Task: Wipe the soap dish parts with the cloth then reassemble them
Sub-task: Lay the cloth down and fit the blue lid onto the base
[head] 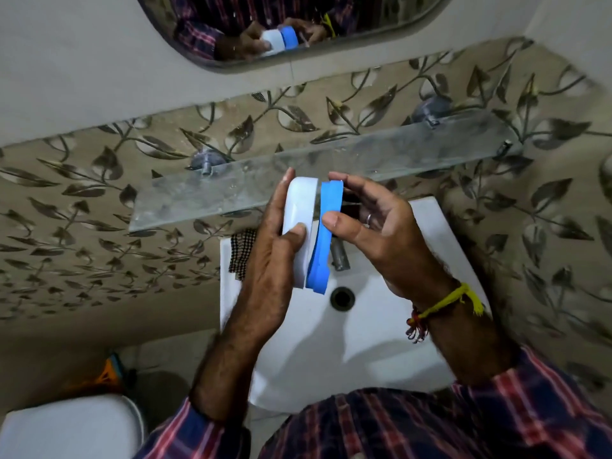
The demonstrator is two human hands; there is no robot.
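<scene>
Head view: above the white basin (381,326) I see two soap dish parts held on edge, side by side and almost touching; my left hand (268,256) grips the white base (299,210), my right hand (374,233) pinches the blue tray (326,226) between thumb and fingers; both look light, rigid, slick plastic, best held by the rims; the checked cloth (241,253) lies on the basin's far-left corner.
</scene>
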